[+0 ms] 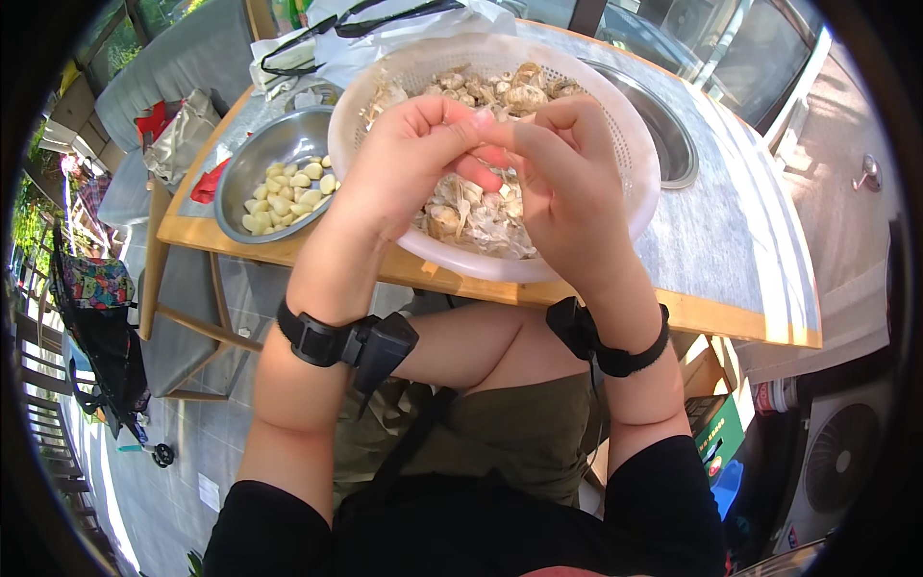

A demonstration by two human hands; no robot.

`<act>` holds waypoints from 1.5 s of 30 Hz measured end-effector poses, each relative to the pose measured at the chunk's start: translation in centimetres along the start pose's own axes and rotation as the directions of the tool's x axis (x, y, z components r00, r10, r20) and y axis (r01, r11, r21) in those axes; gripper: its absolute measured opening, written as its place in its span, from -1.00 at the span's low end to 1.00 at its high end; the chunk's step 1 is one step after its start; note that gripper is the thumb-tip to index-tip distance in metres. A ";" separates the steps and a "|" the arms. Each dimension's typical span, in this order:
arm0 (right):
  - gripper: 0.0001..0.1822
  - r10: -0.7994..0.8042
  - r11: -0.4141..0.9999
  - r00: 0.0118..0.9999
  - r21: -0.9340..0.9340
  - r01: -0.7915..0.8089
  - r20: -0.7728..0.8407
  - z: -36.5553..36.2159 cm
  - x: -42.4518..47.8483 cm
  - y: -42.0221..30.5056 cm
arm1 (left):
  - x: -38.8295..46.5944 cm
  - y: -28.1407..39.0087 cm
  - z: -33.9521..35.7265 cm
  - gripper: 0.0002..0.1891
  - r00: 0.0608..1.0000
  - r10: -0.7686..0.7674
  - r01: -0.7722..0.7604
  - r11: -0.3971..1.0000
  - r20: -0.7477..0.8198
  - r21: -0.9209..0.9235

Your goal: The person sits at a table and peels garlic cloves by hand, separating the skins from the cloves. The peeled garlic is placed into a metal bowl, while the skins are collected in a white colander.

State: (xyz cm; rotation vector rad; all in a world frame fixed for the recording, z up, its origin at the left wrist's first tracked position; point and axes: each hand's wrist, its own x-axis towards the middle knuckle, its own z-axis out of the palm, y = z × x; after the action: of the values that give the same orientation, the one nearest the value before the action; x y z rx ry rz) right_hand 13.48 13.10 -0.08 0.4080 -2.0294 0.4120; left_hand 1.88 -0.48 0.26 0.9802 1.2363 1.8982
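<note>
Both hands meet over a white plastic colander point(497, 270), fingertips pinched close together. My left hand point(422, 141) has its thumb and forefinger against the fingertips of my right hand point(566, 166). Any small thing between those fingers is hidden, so I cannot tell what they hold. Below them, the colander carries garlic bulbs and cloves point(526, 97) at its far side and a heap of papery garlic skins point(487, 227) nearer to me. To the left, a stainless steel bowl point(270, 151) contains several peeled garlic cloves point(281, 198); my left wrist overlaps its right edge.
The curved table point(728, 238) has a wooden edge. Behind the colander, at right, is a round metal basin point(674, 137). A white plastic bag point(404, 29) with black handles lies at the back. A red scrap point(209, 184) sits beside the bowl. A chair point(180, 324) stands left.
</note>
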 end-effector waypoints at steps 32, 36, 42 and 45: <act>-0.89 0.177 0.977 0.978 0.140 -0.162 -0.105 -0.8 -0.1 0.4 | -0.8 -0.8 0.1 -0.83 0.975 0.218 -0.220 0.972 0.035 0.082; -0.89 0.178 0.975 0.981 0.152 -0.165 -0.078 -1.0 -0.1 0.5 | -0.9 -0.6 0.1 -0.85 0.979 0.201 -0.203 0.975 0.034 0.087; -0.90 0.193 0.969 0.980 0.169 -0.182 -0.051 -1.1 -0.1 0.6 | -0.9 -0.6 -0.1 -0.84 0.983 0.176 -0.180 0.977 0.049 0.112; -0.91 0.212 0.956 0.976 0.218 -0.196 -0.051 -1.0 -0.1 0.7 | -0.8 -0.8 -0.2 -0.83 0.976 0.209 -0.214 0.973 0.061 0.087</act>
State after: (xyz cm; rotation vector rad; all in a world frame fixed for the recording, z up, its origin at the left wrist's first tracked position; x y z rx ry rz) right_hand 13.93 14.21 0.18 0.3078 -1.9683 0.7654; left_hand 2.22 -0.95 -0.74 1.2463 1.2409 1.9763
